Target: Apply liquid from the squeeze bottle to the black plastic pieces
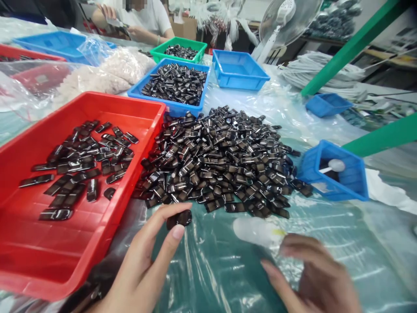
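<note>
Between the thumb and forefinger of my left hand (150,256) is a small glossy black plastic piece (179,219), above the plastic-covered table. My right hand (312,274) hovers at the lower right, blurred, with its thumb and fingers apart. Close to its fingertips lies a whitish translucent oblong (256,230) with a yellow end; I cannot tell whether the hand touches it. A large heap of black plastic pieces (221,161) spreads beyond both hands. More such pieces (93,152) lie scattered in the red tray (61,256) on the left.
Behind the heap stand a blue tray (167,104) of black pieces, a green tray (202,48) and another blue tray (241,80). A small blue bin (342,191) with a white spoon is at right, near green bars (384,134). Across the table sits a person (153,19).
</note>
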Demonstrator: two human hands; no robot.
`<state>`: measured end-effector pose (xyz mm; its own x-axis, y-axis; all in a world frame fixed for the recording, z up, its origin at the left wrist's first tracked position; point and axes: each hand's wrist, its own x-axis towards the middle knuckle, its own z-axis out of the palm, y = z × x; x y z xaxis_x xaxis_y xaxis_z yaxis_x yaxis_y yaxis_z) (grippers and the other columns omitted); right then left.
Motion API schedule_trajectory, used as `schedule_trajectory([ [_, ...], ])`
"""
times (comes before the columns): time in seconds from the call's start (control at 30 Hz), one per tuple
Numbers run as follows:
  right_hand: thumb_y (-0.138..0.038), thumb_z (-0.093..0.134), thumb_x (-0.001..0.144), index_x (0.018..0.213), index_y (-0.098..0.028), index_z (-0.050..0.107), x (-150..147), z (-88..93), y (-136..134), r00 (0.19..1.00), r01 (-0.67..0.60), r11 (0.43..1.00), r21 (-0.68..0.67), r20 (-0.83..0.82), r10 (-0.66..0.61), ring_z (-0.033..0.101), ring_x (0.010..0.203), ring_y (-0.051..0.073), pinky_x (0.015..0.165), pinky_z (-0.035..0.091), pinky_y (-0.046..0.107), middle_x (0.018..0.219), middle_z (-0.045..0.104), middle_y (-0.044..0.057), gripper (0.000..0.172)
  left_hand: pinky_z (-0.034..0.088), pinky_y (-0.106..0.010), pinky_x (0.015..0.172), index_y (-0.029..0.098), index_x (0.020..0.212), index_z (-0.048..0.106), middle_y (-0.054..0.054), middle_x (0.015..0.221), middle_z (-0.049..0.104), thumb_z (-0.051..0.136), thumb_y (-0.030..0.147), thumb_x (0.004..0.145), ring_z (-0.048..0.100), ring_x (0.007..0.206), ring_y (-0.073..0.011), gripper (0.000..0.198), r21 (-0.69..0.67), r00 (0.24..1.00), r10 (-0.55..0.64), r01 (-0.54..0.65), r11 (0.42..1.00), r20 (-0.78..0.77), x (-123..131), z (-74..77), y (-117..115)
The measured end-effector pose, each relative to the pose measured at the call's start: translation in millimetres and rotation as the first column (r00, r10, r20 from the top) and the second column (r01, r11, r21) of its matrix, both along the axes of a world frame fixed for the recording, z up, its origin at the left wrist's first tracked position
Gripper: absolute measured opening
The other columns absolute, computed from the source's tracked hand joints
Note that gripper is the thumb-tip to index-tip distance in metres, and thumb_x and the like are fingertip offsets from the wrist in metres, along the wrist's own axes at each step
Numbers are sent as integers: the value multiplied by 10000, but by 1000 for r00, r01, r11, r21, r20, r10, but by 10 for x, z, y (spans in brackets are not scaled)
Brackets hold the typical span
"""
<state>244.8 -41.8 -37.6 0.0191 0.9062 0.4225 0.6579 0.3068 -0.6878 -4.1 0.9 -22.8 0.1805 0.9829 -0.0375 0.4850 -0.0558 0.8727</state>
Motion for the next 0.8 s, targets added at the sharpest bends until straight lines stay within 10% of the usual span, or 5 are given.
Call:
schedule_trajectory([
  [0.13,-95,482,923,1114,-200,596,-224,62,38,861,-388,920,-54,334,383,677,888,203,793,572,317,973,710,72,246,506,-197,939,397,1240,514,69,1234,642,454,290,994,607,1143,-118,275,83,997,-58,54,995,49,27,4,-40],
  [0.33,-97,381,966,1012,-111,671,-584,-95,257,819,-413,909,-57,414,398,653,782,264,606,589,395,877,696,135,294,496,-194,922,376,1247,508,68,1180,657,492,209,971,592,1131,-125,323,201,981,-179,160,966,80,34,0,-83],
  [0.63,-45,435,930,936,-198,527,-564,110,264,919,-355,921,-160,120,375,603,788,155,694,541,265,853,600,30,179,494,-210,905,306,1242,493,27,1172,660,457,261,993,602,1079,-139,256,327,970,-237,208,922,53,40,-6,-78],
  [0.8,-140,474,950,966,-296,538,-511,311,178,890,-404,858,-317,-353,288,582,844,109,774,493,196,901,561,-30,169,486,-210,906,253,1232,503,4,1113,669,435,244,1001,606,1051,-132,242,370,956,-295,275,887,-4,38,-19,-80],
])
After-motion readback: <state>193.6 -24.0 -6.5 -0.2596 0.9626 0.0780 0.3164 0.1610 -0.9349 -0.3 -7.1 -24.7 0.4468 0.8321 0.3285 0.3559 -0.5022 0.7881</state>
